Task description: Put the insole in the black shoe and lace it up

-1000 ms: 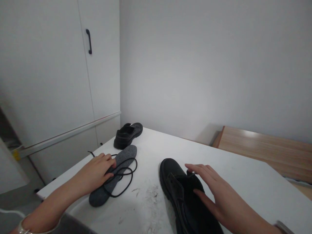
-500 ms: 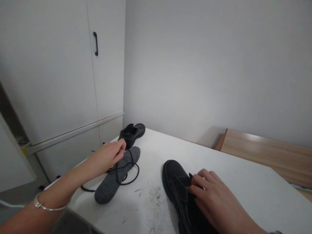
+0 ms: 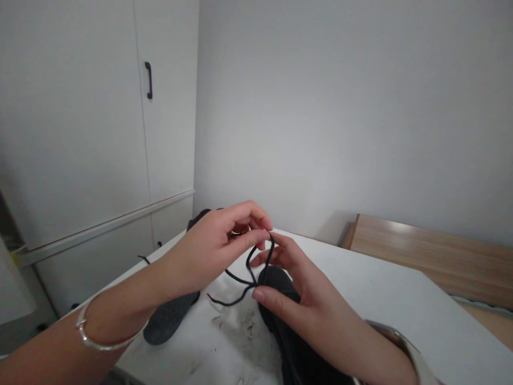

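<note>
- Black lace [image 3: 248, 267] hung between our two hands above the white bench [image 3: 360, 278], one loop raised and its loose ends trailing down toward the bench top.
- Our left hand [image 3: 216, 248] was closed, pinching the top of the loop between thumb and fingers.
- Our right hand [image 3: 296, 299] was half open, fingertips touching the lace just under the left hand.
- Below the right hand lay a black shoe [image 3: 280, 315], its opening hidden by our wrist, so we could not tell what was inside.
- Grey felt insole [image 3: 168, 321] lay flat near the bench's left edge, partly under our left forearm.
- A second black shoe [image 3: 196, 218] showed only a sliver behind the left hand, at the far-left corner.
- Bare bench stretched to the right, toward the wooden top [image 3: 433, 246].
</note>
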Motion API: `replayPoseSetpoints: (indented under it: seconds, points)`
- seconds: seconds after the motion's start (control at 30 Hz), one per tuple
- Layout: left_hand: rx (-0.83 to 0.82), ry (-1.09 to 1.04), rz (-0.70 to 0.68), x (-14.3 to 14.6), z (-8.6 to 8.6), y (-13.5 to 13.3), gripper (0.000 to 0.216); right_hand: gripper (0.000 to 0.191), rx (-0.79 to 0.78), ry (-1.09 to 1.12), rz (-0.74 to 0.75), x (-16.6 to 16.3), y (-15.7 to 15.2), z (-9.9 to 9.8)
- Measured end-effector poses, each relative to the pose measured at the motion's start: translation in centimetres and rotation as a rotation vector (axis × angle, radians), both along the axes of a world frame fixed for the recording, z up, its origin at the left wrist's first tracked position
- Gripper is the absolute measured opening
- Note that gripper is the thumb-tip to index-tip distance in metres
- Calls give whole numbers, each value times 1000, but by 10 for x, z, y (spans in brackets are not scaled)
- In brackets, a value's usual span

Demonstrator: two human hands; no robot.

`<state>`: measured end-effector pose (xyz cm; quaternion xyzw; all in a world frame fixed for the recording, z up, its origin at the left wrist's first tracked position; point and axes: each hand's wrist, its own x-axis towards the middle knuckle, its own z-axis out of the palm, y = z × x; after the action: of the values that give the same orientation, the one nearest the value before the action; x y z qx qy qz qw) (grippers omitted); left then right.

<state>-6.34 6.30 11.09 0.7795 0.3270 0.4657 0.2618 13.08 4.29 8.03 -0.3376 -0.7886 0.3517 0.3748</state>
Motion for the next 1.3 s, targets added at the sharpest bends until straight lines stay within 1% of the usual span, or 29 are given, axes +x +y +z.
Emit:
replayPoseSetpoints:
  seconds: [0.07, 0.1, 0.17, 0.2, 0.27, 0.33, 0.4, 0.43, 0.47, 0.5, 0.57, 0.63, 0.7, 0.77, 0.87, 0.93, 1.03, 1.1, 1.13, 1.2, 1.3]
  points:
    - [4, -48, 12, 4, 2, 2, 13, 30, -192, 42, 137, -1, 8, 4]
    - [0, -69, 26, 4, 2, 4, 13, 24, -266, 35, 193, 2, 12, 4]
    - [-18, -97, 59, 0, 1, 8, 14, 23, -361, 34, 245, 10, 16, 1]
    - [-31, -103, 71, -2, -1, 10, 15, 21, -407, 84, 250, 15, 16, -2]
    - [-65, -108, 82, -7, -6, 15, 18, 15, -526, 265, 254, 25, 17, -7]
    - [-115, -108, 60, -13, -12, 20, 20, 16, -645, 465, 264, 35, 17, -11]
    - [-176, -110, 16, -18, -20, 26, 23, 16, -708, 597, 241, 46, 19, -10]
    - [-204, -105, 0, -21, -23, 29, 25, 13, -710, 635, 200, 52, 20, -9]
    - [-224, -93, -7, -23, -26, 31, 27, 9, -699, 654, 147, 57, 21, -8]
    - [-234, -70, -4, -25, -29, 33, 28, 10, -679, 649, 88, 63, 23, -6]
    - [-226, 13, 25, -27, -33, 37, 28, 18, -618, 572, -32, 74, 25, -4]
    - [-199, 116, 57, -29, -34, 39, 27, 19, -554, 475, -138, 84, 27, -2]
    - [-186, 151, 75, -29, -33, 40, 27, 19, -516, 443, -220, 95, 28, -1]
    - [-215, 83, 66, -30, -33, 42, 29, 21, -495, 504, -269, 105, 29, 0]
    - [-320, -110, 31, -33, -37, 48, 33, 24, -481, 629, -326, 123, 35, -3]
    - [-391, -246, 11, -36, -40, 53, 35, 26, -440, 620, -395, 135, 43, -10]
    - [-445, -450, -23, -38, -41, 59, 37, 32, -329, 493, -517, 153, 57, -25]
    - [-429, -531, -38, -33, -36, 59, 35, 34, -277, 424, -567, 159, 66, -34]
    - [-403, -533, -43, -29, -33, 58, 34, 34, -255, 381, -581, 159, 68, -37]
    - [-332, -464, -52, -16, -26, 55, 29, 33, -154, 190, -589, 152, 69, -40]
    - [-225, -289, -97, 13, -15, 46, 23, 37, 119, -166, -508, 122, 59, -34]
